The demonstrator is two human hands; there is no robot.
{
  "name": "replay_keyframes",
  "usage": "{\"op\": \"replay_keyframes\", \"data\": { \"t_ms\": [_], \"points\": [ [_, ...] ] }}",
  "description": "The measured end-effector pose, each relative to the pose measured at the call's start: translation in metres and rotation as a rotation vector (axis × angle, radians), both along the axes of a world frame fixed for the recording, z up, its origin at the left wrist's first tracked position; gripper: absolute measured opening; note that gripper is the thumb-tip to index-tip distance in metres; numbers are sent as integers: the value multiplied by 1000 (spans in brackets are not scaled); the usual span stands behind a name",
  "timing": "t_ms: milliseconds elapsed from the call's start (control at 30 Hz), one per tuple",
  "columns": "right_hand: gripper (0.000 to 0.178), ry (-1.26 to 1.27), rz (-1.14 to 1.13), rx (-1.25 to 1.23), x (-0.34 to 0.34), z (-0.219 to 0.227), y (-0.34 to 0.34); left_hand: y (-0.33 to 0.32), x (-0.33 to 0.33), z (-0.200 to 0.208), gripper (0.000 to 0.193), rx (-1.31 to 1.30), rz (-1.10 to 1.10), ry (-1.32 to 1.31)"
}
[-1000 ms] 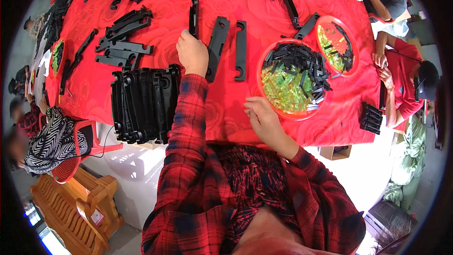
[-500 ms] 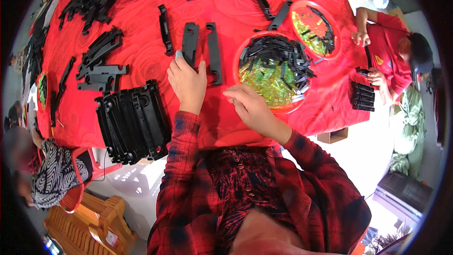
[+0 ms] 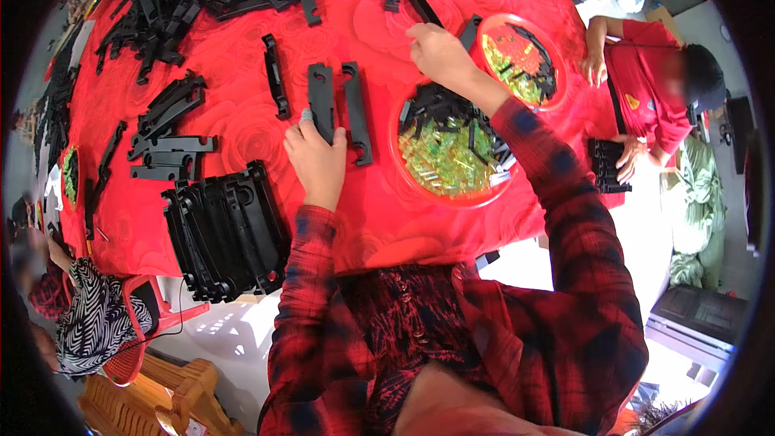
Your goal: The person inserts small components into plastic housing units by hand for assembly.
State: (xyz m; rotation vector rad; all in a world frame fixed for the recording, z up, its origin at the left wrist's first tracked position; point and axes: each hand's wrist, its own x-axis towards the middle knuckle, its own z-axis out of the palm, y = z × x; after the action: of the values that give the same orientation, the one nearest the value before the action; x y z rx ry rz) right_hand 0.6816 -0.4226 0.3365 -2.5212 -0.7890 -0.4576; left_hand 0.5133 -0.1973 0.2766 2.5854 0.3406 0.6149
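My left hand (image 3: 316, 163) is closed around the near end of a long black plastic piece (image 3: 320, 97), which lies on the red cloth with a round hole at its far end. A similar black piece (image 3: 356, 113) lies just to its right. My right hand (image 3: 446, 58) is stretched out beyond the large red bowl (image 3: 452, 200), above the cloth. Its fingers are partly bent and apart, with nothing visible in them. Close to the fingertips is another dark piece (image 3: 421, 6). The large bowl holds small black parts and yellow-green clear pieces.
A stack of black pieces (image 3: 228, 230) stands at the near left edge; loose ones (image 3: 173, 145) lie beyond it. A big black pile (image 3: 194, 0) covers the far left. A second red bowl (image 3: 557, 64) stands at right, near a co-worker in red (image 3: 646, 73) handling black parts.
My right hand has moved away from me, from beside the large bowl to beyond it. My left hand stays at the black piece. The view has shifted slightly; the co-worker's hand has moved onto black parts.
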Motion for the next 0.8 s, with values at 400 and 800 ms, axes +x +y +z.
{"op": "replay_keyframes", "data": {
  "t_ms": [400,800],
  "points": [
    [37,114,-615,-206,171,-32,61,-5,69,45,51,-226,-58,-105],
    [77,417,-532,-420,205,-20,101,56,296,20,119,-65,190,-19]
  ]
}}
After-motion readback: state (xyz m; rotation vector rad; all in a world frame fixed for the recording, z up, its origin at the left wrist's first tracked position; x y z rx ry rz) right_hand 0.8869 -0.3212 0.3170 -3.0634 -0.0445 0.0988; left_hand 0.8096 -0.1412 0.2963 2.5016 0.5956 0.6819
